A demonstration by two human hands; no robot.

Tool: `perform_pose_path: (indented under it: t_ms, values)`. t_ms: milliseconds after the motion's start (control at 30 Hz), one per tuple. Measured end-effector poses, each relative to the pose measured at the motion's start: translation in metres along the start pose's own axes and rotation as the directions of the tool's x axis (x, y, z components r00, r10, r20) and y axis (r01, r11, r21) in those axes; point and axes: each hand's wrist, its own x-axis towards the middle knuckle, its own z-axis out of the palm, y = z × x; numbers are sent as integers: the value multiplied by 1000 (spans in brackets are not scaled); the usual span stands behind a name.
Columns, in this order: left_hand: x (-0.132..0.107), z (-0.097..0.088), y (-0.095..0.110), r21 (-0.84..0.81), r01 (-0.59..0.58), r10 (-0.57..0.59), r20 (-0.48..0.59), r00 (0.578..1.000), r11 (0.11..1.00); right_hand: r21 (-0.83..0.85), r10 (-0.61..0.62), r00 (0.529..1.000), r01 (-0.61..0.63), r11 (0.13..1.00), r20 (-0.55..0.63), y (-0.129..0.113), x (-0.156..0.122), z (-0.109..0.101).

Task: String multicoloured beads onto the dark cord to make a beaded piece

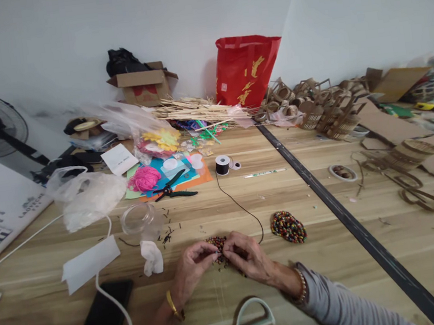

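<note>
I see left hand (pixel 197 262) and right hand (pixel 249 256), fingertips pinched over beads (pixel 216 241); what's gripped, I cannot tell. Knuckle bump could scatter loose beads.

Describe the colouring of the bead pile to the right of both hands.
The bead pile is multicoloured, mixing red, yellow and dark beads; see the head view.

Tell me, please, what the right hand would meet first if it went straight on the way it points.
The right hand would likely meet the left hand first; depth near the multicoloured beads is unclear.
</note>
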Motion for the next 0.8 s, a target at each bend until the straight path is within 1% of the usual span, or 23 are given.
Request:
perform_pose_path:
  t_ms: [267, 500, 800]
  values:
    - [-1, 0, 0, 6, -10, 10, 3, 1000, 1000, -8, 3, 1000, -3, 1000, 26, 2, -1, 0]
    - [0, -1, -1, 4, -12, 12, 1, 1000, 1000, 9, -1, 1000, 1, 1000, 8, 1, 0, 1]
    - [-1, 0, -1, -11, -4, 4, -7, 1000, 1000, -7, 6, 1000, -6, 1000, 25, 1, -1, 0]
